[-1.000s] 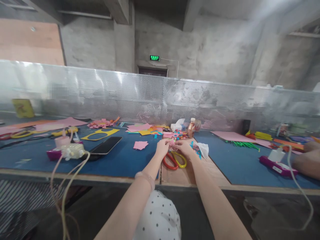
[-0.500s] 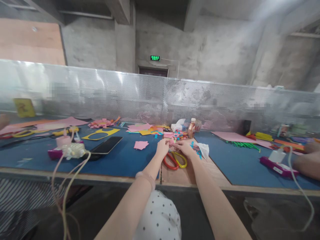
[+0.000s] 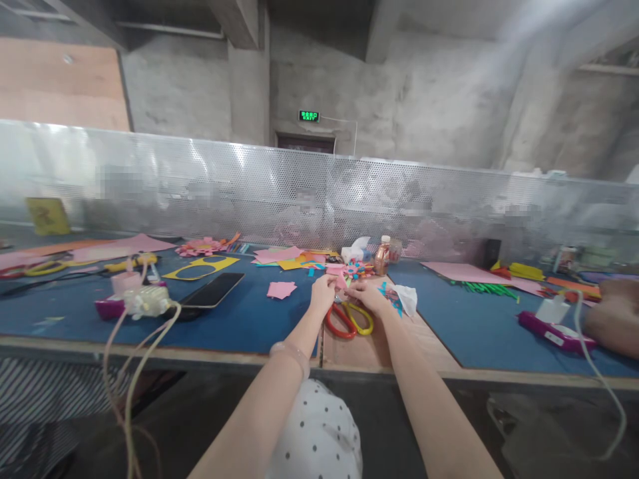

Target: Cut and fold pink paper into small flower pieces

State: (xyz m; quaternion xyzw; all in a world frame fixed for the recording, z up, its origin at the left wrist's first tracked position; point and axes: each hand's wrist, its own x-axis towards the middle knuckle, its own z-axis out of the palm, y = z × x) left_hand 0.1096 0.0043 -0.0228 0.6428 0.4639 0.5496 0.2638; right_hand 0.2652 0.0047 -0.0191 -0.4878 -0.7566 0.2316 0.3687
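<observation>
My left hand (image 3: 323, 293) is closed on a small piece of pink paper (image 3: 341, 281) above the wooden strip between two blue mats. From the other side my right hand (image 3: 367, 295) comes close to the same paper with its fingers bent; whether it grips the paper cannot be made out. A pair of scissors (image 3: 341, 332) with one red and one yellow handle lies below my hands, its blades mostly hidden. Blue and pink paper flowers (image 3: 355, 269) sit just beyond my fingers. A white tissue (image 3: 407, 299) and blue paper scraps (image 3: 393, 305) lie right of my right hand.
Left are a small pink paper stack (image 3: 281, 289), a black phone (image 3: 212, 291), a yellow sheet with cut-out holes (image 3: 200, 267) and a power strip with cables (image 3: 147, 301). A bottle (image 3: 382, 256) stands behind. Another person's hand (image 3: 614, 319) is at far right, near a purple power strip (image 3: 554, 332).
The pink paper between my hands shows more, and my fingers have shifted slightly apart. At far left, another person's hand has left the view.
</observation>
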